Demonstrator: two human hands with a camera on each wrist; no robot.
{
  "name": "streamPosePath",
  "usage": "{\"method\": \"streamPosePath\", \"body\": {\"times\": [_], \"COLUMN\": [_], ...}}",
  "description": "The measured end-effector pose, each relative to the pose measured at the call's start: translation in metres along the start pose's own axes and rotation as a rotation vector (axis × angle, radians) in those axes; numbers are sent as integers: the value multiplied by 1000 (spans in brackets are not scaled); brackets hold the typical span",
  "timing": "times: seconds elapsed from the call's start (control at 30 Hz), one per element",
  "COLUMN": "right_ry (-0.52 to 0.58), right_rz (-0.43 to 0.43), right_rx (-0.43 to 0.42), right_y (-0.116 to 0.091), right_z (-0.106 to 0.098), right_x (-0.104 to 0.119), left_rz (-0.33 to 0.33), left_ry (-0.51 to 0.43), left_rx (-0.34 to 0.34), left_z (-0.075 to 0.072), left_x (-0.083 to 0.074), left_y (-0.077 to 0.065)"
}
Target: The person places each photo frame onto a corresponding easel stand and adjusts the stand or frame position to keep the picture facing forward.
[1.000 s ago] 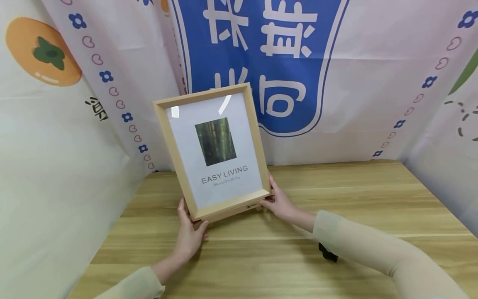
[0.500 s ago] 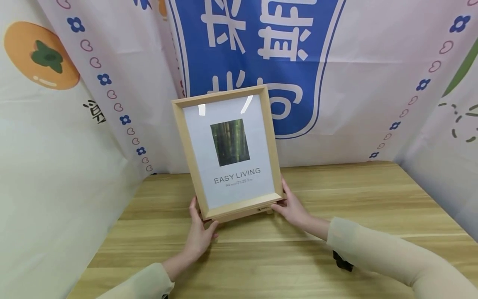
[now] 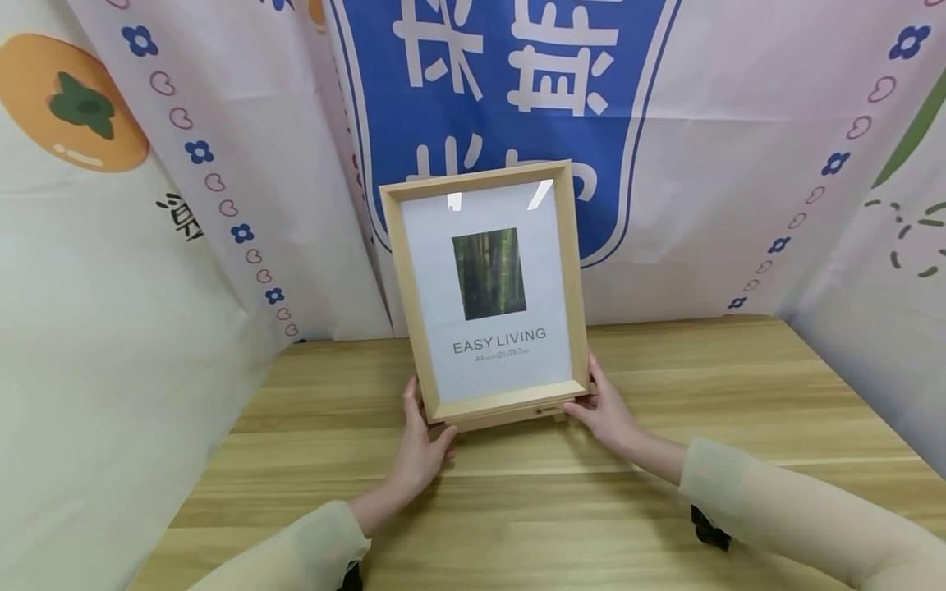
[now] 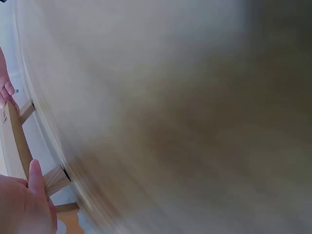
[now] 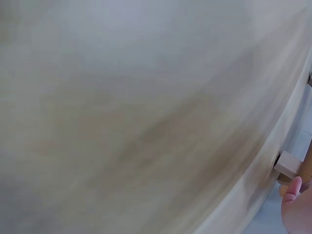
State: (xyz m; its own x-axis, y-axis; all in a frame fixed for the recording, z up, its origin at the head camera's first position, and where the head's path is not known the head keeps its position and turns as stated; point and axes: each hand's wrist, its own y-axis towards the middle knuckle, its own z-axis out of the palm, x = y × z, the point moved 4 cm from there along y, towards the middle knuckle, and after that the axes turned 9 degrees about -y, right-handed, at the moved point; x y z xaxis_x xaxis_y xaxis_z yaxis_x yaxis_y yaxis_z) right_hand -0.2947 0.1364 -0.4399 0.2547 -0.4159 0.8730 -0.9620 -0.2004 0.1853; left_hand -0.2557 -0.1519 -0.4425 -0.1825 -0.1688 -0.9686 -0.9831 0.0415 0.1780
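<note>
A light-wood picture frame [image 3: 488, 287] stands slightly tilted on the ledge of a wooden tabletop easel [image 3: 502, 417]. Behind its glazing are a small bamboo picture and the words "EASY LIVING". My left hand [image 3: 421, 455] grips the lower left corner, thumb in front at the ledge and fingers around the side. At the lower right corner my right hand [image 3: 609, 414] holds on in the same manner. Short easel legs show beneath the ledge beside my left hand [image 4: 24, 204] in the left wrist view. One easel leg [image 5: 288, 165] appears near my right thumb in the right wrist view.
The wood-grain table [image 3: 517, 525] runs back to a white cloth backdrop [image 3: 702, 205] bearing a blue printed panel [image 3: 643, 49]. Pale cloth walls [image 3: 89, 328] rise at both sides. Dark wrist devices [image 3: 709, 529] sit under the sleeves.
Both hands have shifted the frame and easel to the right. Along the way the frame has turned a little straighter in the head view. Neither hand has let go.
</note>
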Motion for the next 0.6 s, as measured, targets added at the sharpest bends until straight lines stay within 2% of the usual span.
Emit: {"method": "streamPosePath", "body": {"times": [0.3,0.6], "right_ry": [-28,-32], "right_rz": [42,65], "right_rx": [-47,-87], "right_y": [-15,-25], "right_z": [-19,-32], "right_x": [-7,-13], "left_rz": [19,-1], "left_ry": [-30,-36], "left_rx": [51,98], "left_z": [20,34], "left_x": [-4,-3], "left_y": [12,22]}}
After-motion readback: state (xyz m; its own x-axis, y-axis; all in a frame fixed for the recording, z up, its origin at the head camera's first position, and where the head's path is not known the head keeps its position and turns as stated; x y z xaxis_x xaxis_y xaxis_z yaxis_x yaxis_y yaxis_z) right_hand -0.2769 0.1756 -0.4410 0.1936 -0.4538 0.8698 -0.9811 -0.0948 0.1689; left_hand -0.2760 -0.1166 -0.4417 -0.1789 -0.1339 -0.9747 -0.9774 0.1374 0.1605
